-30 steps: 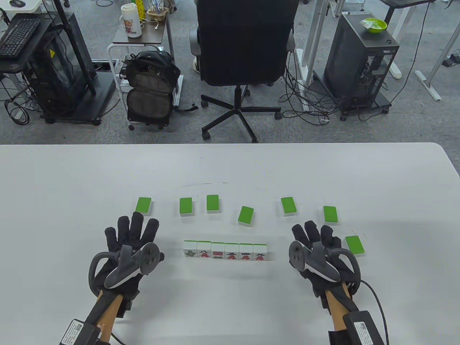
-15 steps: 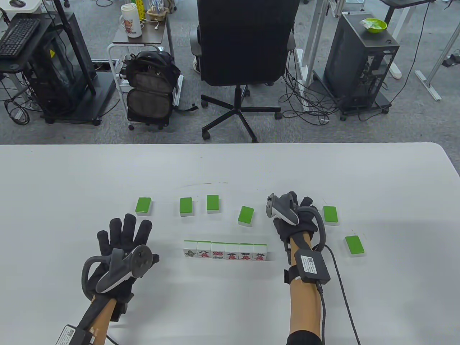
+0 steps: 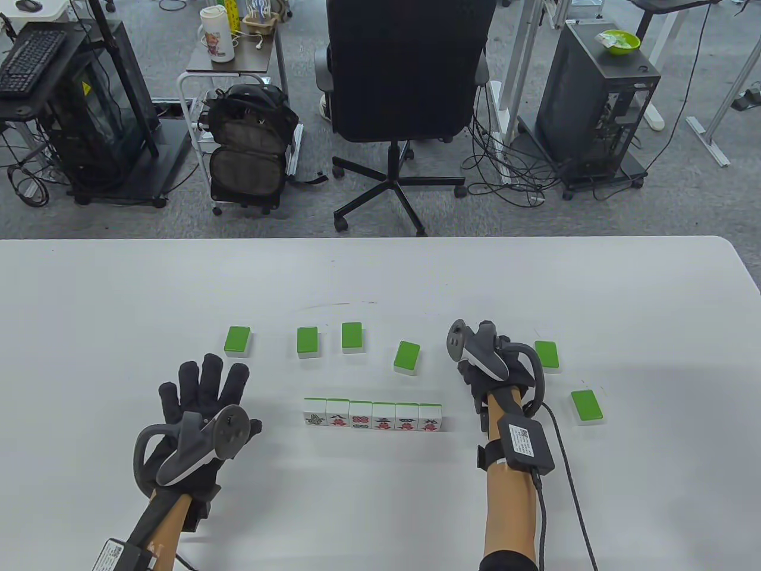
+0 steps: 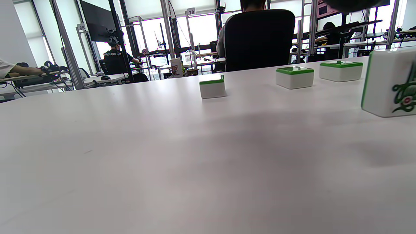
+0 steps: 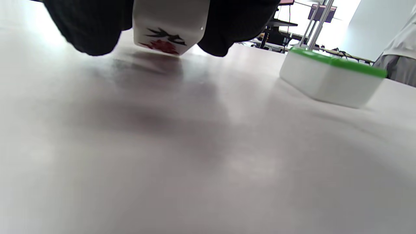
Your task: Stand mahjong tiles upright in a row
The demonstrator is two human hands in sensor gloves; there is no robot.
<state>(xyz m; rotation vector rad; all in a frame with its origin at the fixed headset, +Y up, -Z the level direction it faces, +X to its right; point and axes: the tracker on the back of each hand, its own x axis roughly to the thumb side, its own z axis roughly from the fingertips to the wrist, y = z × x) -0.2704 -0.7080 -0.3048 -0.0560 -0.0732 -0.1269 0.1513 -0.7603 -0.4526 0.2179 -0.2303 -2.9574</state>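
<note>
Nearest us, our left hand (image 3: pixel 199 416) rests on the bench (image 3: pixel 380 505), fingers spread. Six upright tiles (image 3: pixel 373 414) form the row; our right hand (image 3: pixel 493 366) pinches a seventh tile (image 5: pixel 169 27) between its fingers. Six green-backed tiles (image 3: pixel 407 358) lie flat beyond

Upright row (image 3: pixel 373 414) stands mid-table (image 3: pixel 380 273). Behind it lie the flat tiles (image 3: pixel 352 337). Left hand (image 3: pixel 202 416) sits left of the row; right hand (image 3: pixel 490 363) right-rear, gripping a tile (image 5: pixel 169 27).
</note>
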